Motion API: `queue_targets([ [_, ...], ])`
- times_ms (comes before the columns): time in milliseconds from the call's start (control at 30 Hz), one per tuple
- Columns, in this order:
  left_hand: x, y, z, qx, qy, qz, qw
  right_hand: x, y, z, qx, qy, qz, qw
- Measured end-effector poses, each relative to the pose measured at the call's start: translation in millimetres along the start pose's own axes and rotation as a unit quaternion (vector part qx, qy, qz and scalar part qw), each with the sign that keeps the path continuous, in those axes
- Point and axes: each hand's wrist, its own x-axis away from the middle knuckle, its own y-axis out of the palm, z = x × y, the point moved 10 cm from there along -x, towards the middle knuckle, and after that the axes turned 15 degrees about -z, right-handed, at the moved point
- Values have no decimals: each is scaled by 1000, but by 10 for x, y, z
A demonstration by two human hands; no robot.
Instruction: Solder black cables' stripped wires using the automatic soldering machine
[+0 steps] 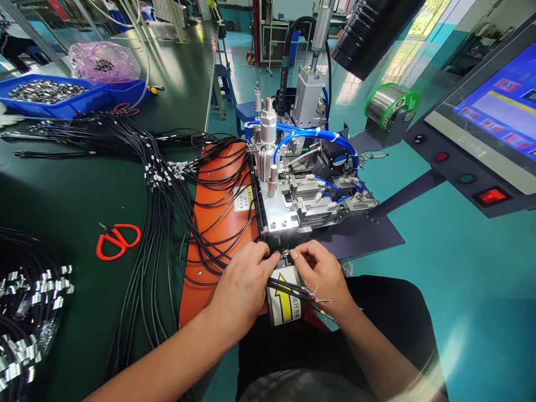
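My left hand [245,282] is closed around a bundle of black cables [288,287]. Their stripped ends, with thin coloured wires [320,301], stick out to the right, below my right hand. The left fingertips rest at the front of the soldering machine [270,209]. Opposite them, my right hand [322,273] has thumb and forefinger pinched at the same spot; what lies between them is too small to make out. Between the hands is the machine's feed track [285,258]. A white label with a yellow arrow [285,310] sits just below it.
Left of the machine, many black cables with metal connectors [163,173] spread over the green table [104,201]. Red-handled snips [119,241] lie there too. A blue tray [46,92] holds metal parts. A solder spool [389,106] and a control screen [498,111] stand right.
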Motion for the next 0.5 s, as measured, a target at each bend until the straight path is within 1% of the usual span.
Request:
queue_targets([
  [167,14,-29,13,-4,5,14,1000,-4,17,3,17,-13,-8,1000],
  [300,14,-51,-4,-4,-8,27,1000,-4,-17,37,20,-7,-6,1000],
  [400,2,-34,-3,-7,-15,16,1000,-19,-85,28,25,-7,5,1000],
  [500,-3,-18,3,-10,-20,5,1000,-64,-69,-30,29,-26,-16,999],
])
